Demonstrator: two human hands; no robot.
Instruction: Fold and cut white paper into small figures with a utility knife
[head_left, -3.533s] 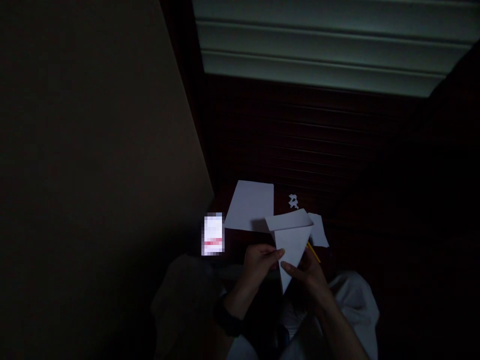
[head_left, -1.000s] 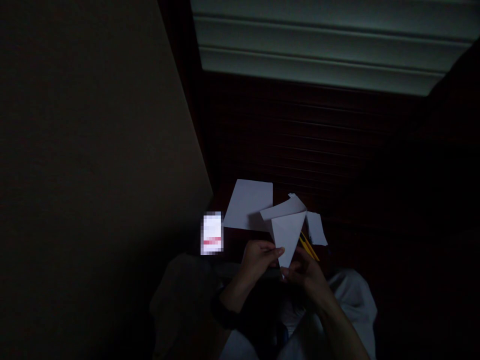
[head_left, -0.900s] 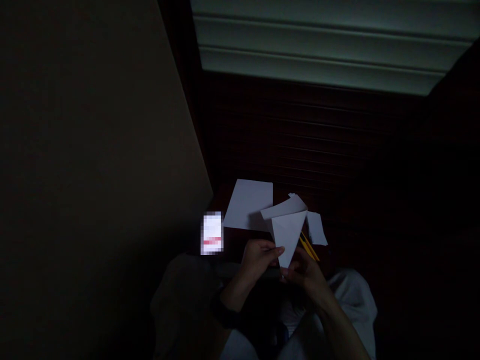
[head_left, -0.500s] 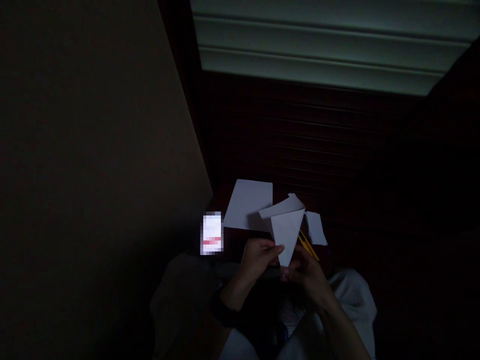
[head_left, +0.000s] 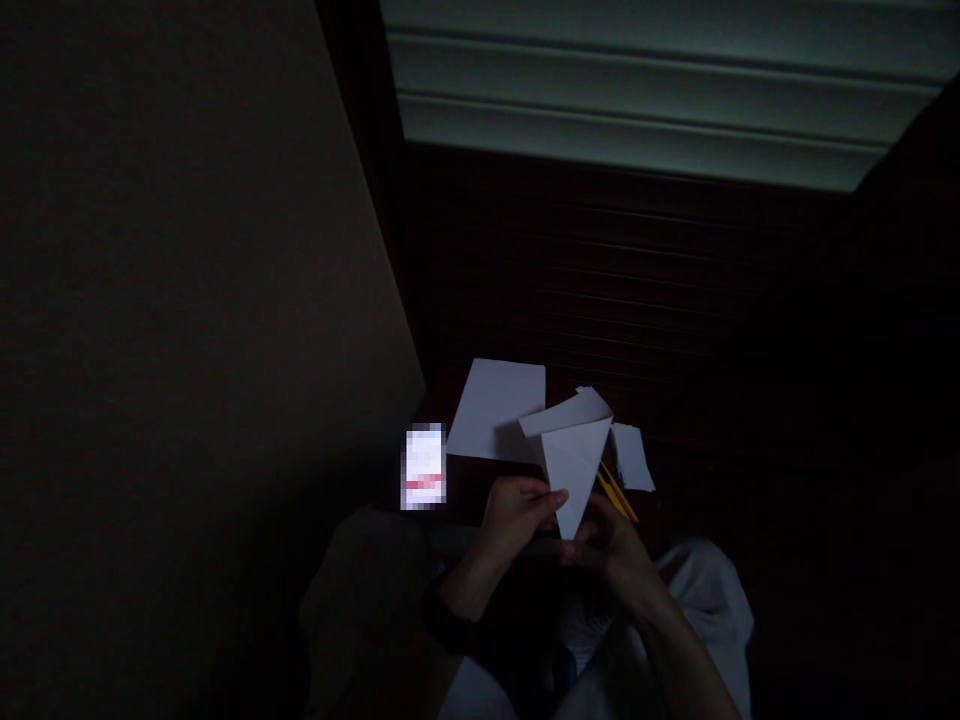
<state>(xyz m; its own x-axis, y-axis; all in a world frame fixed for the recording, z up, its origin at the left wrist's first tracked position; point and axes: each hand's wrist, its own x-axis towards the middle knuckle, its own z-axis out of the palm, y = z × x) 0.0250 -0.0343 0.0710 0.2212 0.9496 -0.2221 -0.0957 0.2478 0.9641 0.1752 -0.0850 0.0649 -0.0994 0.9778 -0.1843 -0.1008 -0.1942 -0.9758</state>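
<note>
A folded sheet of white paper (head_left: 574,465), tapering to a point at its lower end, is held up in front of me. My left hand (head_left: 517,510) pinches its left edge, thumb on the near face and the other fingers behind. At the pointed bottom, my right hand (head_left: 607,545) is closed on the paper's tip and right side; some of its fingers are hidden behind the sheet. The upper part of the paper flares out in folded flaps. A yellow cutter-like tool (head_left: 618,492) lies just beyond my right hand.
On the dark small table (head_left: 480,485) lie a flat white sheet (head_left: 495,410) behind the folded paper and a smaller torn piece of paper (head_left: 634,457) at the right. A bright pixelated rectangle (head_left: 424,467) is at the left. A wall (head_left: 225,250) rises at the left.
The folded paper has shifted very slightly to the right. My right hand's fingertips have moved a little at the paper's lower tip; my left hand keeps its pinch.
</note>
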